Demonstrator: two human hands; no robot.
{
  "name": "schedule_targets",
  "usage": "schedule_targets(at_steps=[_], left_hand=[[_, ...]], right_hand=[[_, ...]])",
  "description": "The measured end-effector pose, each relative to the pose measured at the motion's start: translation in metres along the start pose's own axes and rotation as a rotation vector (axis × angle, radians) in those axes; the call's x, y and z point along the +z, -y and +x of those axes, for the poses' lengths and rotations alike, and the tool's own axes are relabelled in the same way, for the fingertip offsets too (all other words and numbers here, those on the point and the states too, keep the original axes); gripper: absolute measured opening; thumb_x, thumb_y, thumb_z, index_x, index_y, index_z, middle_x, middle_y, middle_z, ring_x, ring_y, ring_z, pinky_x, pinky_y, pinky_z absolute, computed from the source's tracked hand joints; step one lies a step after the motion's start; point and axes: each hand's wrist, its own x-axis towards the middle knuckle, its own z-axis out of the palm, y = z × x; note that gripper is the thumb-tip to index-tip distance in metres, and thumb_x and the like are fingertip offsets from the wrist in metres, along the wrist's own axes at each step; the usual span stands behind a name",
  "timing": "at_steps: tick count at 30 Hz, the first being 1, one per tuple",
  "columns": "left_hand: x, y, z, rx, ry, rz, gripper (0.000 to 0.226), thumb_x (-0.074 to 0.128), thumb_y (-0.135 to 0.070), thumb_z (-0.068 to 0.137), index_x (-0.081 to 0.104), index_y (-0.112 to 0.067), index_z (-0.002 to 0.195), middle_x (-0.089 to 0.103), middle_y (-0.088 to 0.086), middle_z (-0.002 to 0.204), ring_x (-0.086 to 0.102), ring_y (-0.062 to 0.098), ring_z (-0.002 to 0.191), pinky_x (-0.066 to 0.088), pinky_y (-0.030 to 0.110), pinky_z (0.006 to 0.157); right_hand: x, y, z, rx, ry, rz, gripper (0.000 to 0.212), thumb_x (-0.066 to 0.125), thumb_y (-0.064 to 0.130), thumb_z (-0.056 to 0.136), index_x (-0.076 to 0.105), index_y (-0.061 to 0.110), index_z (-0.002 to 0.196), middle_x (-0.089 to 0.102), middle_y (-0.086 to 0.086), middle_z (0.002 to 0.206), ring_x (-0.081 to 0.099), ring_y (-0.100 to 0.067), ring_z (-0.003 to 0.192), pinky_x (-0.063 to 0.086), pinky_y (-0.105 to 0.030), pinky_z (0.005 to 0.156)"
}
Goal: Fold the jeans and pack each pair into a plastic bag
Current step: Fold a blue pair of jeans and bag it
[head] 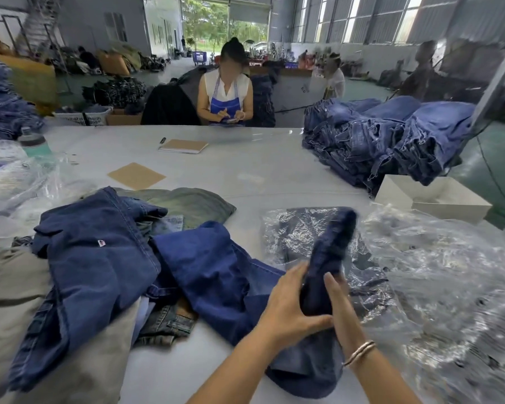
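arms: bare, sleeveless | right wrist: thin metallic bracelet (359, 353)

I'm seeing dark blue jeans (327, 275), grey-green trousers (193, 204), tan cardboard sheet (136, 175), teal bottle (35, 145), white box (438, 199), pale grey table (245, 170).

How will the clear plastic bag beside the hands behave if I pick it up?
The plastic bag will probably go floppy: it lies crinkled and flat on the table. Its glossy shine suggests it could slip in the grip. It already seems to hold dark jeans, so expect some weight.
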Motion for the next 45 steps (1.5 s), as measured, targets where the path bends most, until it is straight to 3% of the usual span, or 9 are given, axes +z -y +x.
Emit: schedule_targets(at_steps=[3, 7, 11, 14, 20, 28, 33, 40, 45], left_hand=[[-0.012, 0.01, 0.007, -0.165, -0.123, -0.245, 0.048, 0.074, -0.018, 0.077, 0.05, -0.028, 0.116, 0.064, -0.01, 0.109, 0.06, 0.011, 0.109, 0.046, 0.012, 0.079], [-0.038, 0.033, -0.005, -0.471, -0.471, -0.752, 0.037, 0.049, 0.013, 0.081, 0.062, -0.013, 0.104, 0.069, 0.005, 0.088, 0.061, 0.024, 0.087, 0.05, 0.033, 0.079], [-0.064, 0.028, -0.02, -0.423, -0.344, -1.007, 0.041, 0.047, 0.007, 0.067, 0.07, -0.011, 0.095, 0.07, 0.011, 0.08, 0.065, 0.024, 0.073, 0.052, 0.034, 0.067], [-0.082, 0.015, -0.02, -0.309, -0.204, -1.05, 0.044, 0.047, -0.001, 0.048, 0.075, -0.017, 0.079, 0.069, 0.011, 0.078, 0.066, 0.024, 0.068, 0.055, 0.031, 0.06], [-0.111, 0.008, -0.01, -0.187, -0.075, -0.81, 0.044, 0.052, -0.003, 0.044, 0.071, -0.018, 0.081, 0.068, 0.006, 0.078, 0.063, 0.021, 0.072, 0.051, 0.028, 0.06], [-0.071, 0.035, -0.017, -0.286, -0.18, -0.335, 0.064, 0.061, -0.024, 0.093, 0.029, -0.018, 0.147, 0.033, -0.002, 0.15, 0.034, 0.009, 0.136, 0.033, 0.024, 0.11], [-0.039, 0.07, -0.03, -0.739, -0.382, -0.136, 0.067, 0.062, -0.037, 0.091, 0.034, -0.01, 0.146, 0.029, 0.014, 0.152, 0.026, 0.027, 0.141, 0.018, 0.031, 0.114], [-0.011, 0.052, -0.022, -0.25, -0.162, -0.173, 0.049, 0.041, -0.034, 0.1, 0.024, -0.03, 0.145, 0.018, -0.004, 0.156, 0.012, 0.011, 0.144, 0.008, 0.029, 0.119], [-0.016, 0.06, -0.007, -0.439, -0.091, -0.132, 0.043, 0.036, -0.023, 0.103, 0.039, -0.01, 0.144, 0.028, 0.012, 0.155, 0.024, 0.025, 0.144, 0.018, 0.037, 0.118]], right_hand=[[0.004, 0.001, 0.001, 0.115, 0.247, -0.211, 0.08, 0.037, 0.065, 0.078, 0.04, 0.018, 0.143, 0.036, -0.001, 0.149, 0.03, -0.021, 0.14, 0.017, -0.044, 0.118], [-0.01, -0.021, 0.008, 0.077, 0.135, -0.455, 0.045, 0.05, 0.034, 0.096, 0.044, 0.022, 0.139, 0.037, -0.003, 0.147, 0.036, -0.02, 0.133, 0.023, -0.038, 0.115], [-0.002, -0.039, 0.002, 0.363, 0.2, -0.167, 0.052, 0.056, 0.028, 0.093, 0.039, 0.014, 0.14, 0.056, -0.009, 0.126, 0.059, -0.024, 0.099, 0.049, -0.034, 0.082], [0.008, -0.034, -0.003, 0.547, 0.334, 0.158, 0.05, 0.06, 0.039, 0.082, 0.063, 0.009, 0.122, 0.065, -0.015, 0.119, 0.064, -0.032, 0.104, 0.052, -0.04, 0.089], [0.02, -0.002, -0.004, 0.413, 0.4, 0.25, 0.046, 0.076, 0.026, 0.069, 0.07, 0.001, 0.107, 0.068, -0.023, 0.107, 0.069, -0.034, 0.091, 0.058, -0.037, 0.072], [0.004, 0.043, -0.003, -0.036, 0.2, 0.754, 0.033, 0.049, 0.025, 0.09, 0.073, 0.009, 0.106, 0.069, -0.011, 0.113, 0.067, -0.027, 0.103, 0.057, -0.038, 0.077], [-0.024, 0.078, 0.002, -0.371, -0.017, 0.847, 0.04, 0.038, 0.025, 0.1, 0.077, 0.021, 0.095, 0.072, 0.001, 0.106, 0.067, -0.016, 0.102, 0.057, -0.03, 0.076], [0.003, 0.092, 0.005, -0.351, -0.062, 0.788, 0.032, 0.047, 0.032, 0.097, 0.078, 0.023, 0.094, 0.073, -0.001, 0.106, 0.068, -0.019, 0.1, 0.057, -0.032, 0.075], [0.026, 0.095, -0.007, -0.423, -0.072, 0.839, 0.03, 0.048, 0.029, 0.095, 0.077, 0.023, 0.096, 0.072, -0.001, 0.107, 0.068, -0.021, 0.101, 0.057, -0.033, 0.075]])
